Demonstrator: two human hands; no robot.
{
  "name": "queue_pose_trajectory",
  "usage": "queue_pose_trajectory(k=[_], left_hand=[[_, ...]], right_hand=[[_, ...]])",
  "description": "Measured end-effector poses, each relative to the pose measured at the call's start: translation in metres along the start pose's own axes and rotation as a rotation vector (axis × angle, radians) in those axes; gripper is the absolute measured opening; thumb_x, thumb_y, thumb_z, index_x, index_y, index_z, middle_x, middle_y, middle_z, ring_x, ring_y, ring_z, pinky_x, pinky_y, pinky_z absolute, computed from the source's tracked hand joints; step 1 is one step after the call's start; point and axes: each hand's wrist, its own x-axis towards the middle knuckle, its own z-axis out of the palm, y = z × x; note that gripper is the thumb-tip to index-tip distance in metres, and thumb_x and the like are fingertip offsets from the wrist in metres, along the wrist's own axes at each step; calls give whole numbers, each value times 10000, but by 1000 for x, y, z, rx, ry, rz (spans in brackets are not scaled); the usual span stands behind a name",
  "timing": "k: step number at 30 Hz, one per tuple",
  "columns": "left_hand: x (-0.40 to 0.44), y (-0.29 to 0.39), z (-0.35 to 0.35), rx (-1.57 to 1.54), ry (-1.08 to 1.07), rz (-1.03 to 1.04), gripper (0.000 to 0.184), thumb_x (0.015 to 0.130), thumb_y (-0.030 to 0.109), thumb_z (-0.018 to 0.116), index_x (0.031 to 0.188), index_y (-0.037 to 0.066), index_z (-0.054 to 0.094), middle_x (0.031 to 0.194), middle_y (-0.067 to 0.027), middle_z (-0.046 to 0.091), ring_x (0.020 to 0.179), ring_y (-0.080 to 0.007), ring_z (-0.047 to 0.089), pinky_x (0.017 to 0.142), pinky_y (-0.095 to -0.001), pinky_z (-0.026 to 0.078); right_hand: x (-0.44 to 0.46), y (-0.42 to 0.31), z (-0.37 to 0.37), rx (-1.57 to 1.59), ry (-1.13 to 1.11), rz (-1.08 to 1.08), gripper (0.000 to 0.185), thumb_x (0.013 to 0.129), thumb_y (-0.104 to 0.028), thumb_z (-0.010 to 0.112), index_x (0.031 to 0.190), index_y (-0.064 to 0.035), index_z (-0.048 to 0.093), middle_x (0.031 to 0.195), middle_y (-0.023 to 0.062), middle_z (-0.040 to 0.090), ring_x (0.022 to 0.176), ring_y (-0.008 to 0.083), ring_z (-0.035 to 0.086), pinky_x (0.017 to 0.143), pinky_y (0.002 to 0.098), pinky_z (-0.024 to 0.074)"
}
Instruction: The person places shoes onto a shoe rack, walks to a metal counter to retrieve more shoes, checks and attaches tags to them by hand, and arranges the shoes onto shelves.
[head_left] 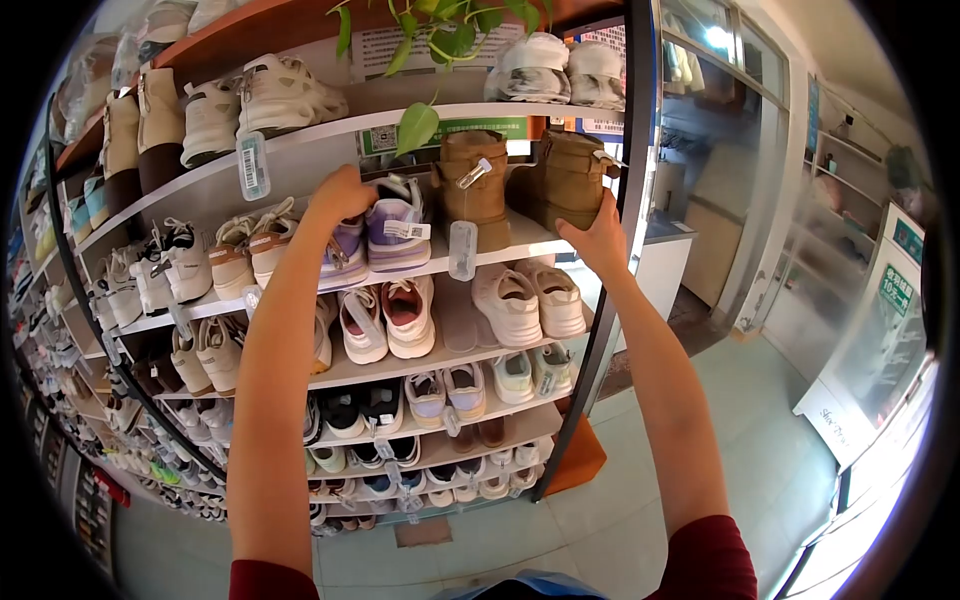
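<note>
On an upper rack shelf stands a pair of purple and white sneakers. My left hand (342,196) is closed at the top of the left purple sneaker (347,252), its fingertips partly hidden. The right purple sneaker (392,235) carries a white barcode label and sits just beside that hand. Further right on the same shelf are two brown ankle boots. One brown boot (474,185) stands upright with a clear tag hanging from it. Around the outer side of the other brown boot (568,180), at the shelf's right end, my right hand (600,238) has its thumb and fingers wrapped.
White sneakers (388,318) and many other tagged shoes fill the shelves below and to the left. A dark rack post (628,150) rises beside my right hand. Green plant leaves (418,126) hang over the shelf. An orange box (578,455) stands at the rack's foot.
</note>
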Motion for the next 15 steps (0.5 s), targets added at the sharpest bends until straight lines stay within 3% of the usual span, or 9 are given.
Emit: queue_pose_trajectory(k=[6, 8, 11, 14, 15], left_hand=[[2, -2, 1, 24, -85, -59, 351, 675, 245, 647, 843, -63, 657, 835, -269, 649, 851, -381, 652, 756, -430, 505], [3, -8, 8, 55, 44, 65, 357, 675, 246, 649, 844, -69, 657, 856, -276, 646, 867, -390, 645, 761, -434, 503], [2, -7, 6, 77, 47, 55, 382, 676, 257, 654, 877, -67, 657, 903, -280, 643, 900, -398, 636, 780, -436, 499], [-2, -3, 2, 76, 10, 24, 395, 680, 263, 653, 912, -57, 658, 940, -272, 644, 929, -392, 632, 804, -430, 494], [-4, -2, 1, 77, 15, 22, 395, 680, 263, 653, 912, -57, 658, 940, -272, 644, 929, -392, 632, 804, -430, 494]], right_hand=[[6, -17, 13, -38, 33, 20, 937, 664, -388, 735, 1362, 7, 250, 1177, 257, 518, 1059, 390, 551, 881, 437, 464], [7, -16, 13, -74, 44, 20, 942, 666, -386, 733, 1366, 13, 246, 1181, 259, 519, 1064, 393, 549, 879, 438, 464], [0, -9, 11, -36, 37, 39, 1013, 664, -415, 745, 1404, 12, 200, 1234, 272, 482, 1112, 415, 509, 916, 451, 434], [-9, -6, 18, -59, 136, -69, 976, 723, -386, 726, 1429, 7, 180, 1304, 280, 412, 1179, 426, 438, 968, 460, 385], [-12, -8, 23, -156, 270, -228, 927, 757, -355, 706, 1434, 5, 184, 1331, 277, 381, 1202, 422, 410, 987, 461, 364]])
